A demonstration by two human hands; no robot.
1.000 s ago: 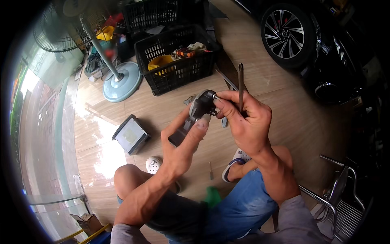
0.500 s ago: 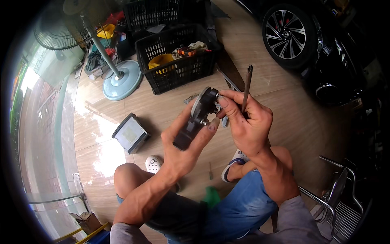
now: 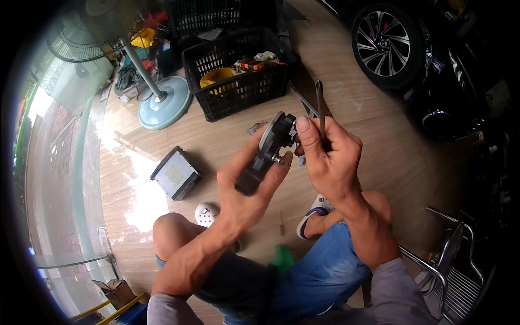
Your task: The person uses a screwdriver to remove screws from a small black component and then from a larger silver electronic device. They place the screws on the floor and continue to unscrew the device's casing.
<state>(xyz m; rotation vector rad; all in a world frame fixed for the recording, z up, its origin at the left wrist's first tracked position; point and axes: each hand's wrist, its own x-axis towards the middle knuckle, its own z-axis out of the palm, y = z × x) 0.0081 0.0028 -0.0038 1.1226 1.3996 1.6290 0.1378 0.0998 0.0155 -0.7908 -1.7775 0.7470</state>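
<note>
- While I am sitting low over the wooden floor (image 3: pixel 379 141), I am cupping a dark grey mechanical part (image 3: pixel 266 154) in my left hand (image 3: pixel 246 189), fingers wrapped under its body and thumb pressing its side, so its round face is tilting up toward me.
- I am closing my right hand (image 3: pixel 330 160) around a thin dark metal rod (image 3: pixel 320 111), keeping it upright and clear of the part, while my right thumb is touching the part's rim to steady it.
- I am holding both raised above my knees, probably for a closer look.
- Beyond my hands, a black plastic crate (image 3: pixel 238 81) of odds and ends is sitting near a standing fan's round base (image 3: pixel 165 103); a small flat boxy unit (image 3: pixel 176 174) is lying to my left, and a car wheel (image 3: pixel 385 43) is showing far right.
</note>
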